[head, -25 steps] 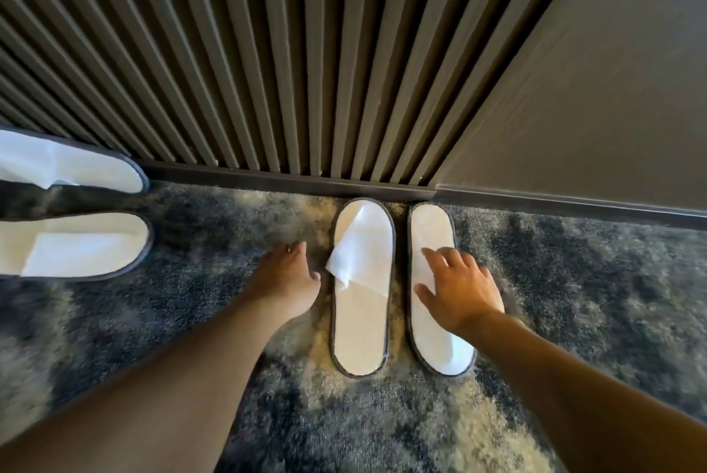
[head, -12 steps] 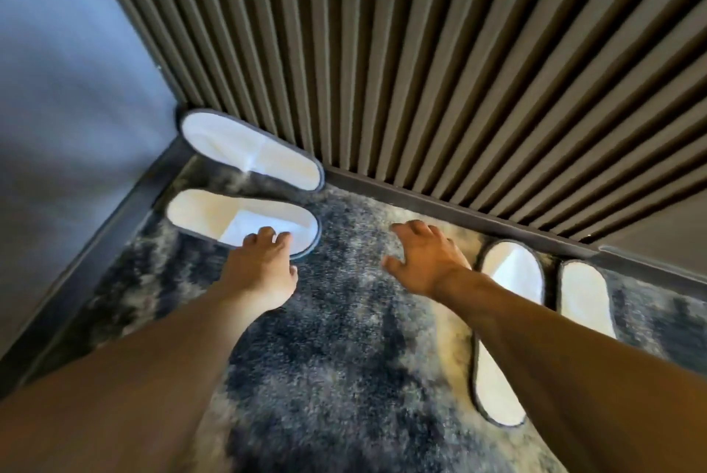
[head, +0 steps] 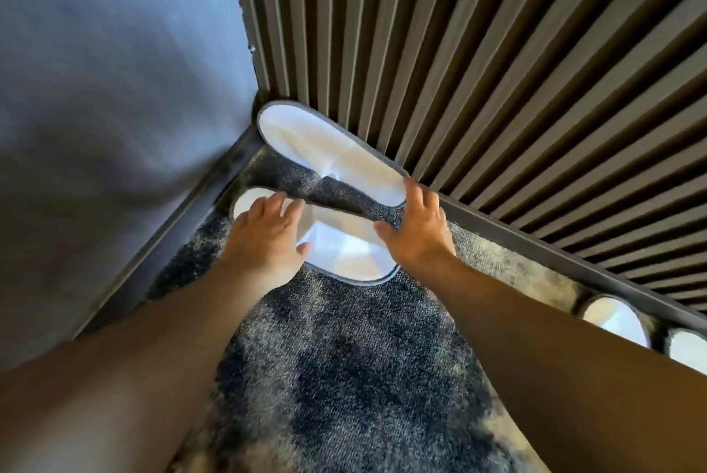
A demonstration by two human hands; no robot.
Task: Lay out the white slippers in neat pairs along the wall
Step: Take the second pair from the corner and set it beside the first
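Two white slippers with grey trim lie in the corner. The far slipper [head: 329, 155] runs along the slatted wall; the near slipper [head: 344, 254] lies parallel to it, with a strip of carpet between them. My left hand [head: 267, 239] rests spread over the near slipper's left end. My right hand [head: 417, 227] is spread too, its fingertips touching the far slipper's right end and its thumb at the near slipper's edge. Neither hand grips anything. A second pair [head: 616, 319] stands by the wall at the right, partly hidden by my right forearm.
A dark slatted wall [head: 478, 51] with a baseboard runs across the back. A smooth grey wall [head: 114, 89] closes the left side, forming a corner. The floor is mottled grey and cream carpet [head: 344, 377].
Both hands have left the right pair and moved left to the corner pair. The left hand now lies on the near slipper and the right hand touches the far slipper's end.
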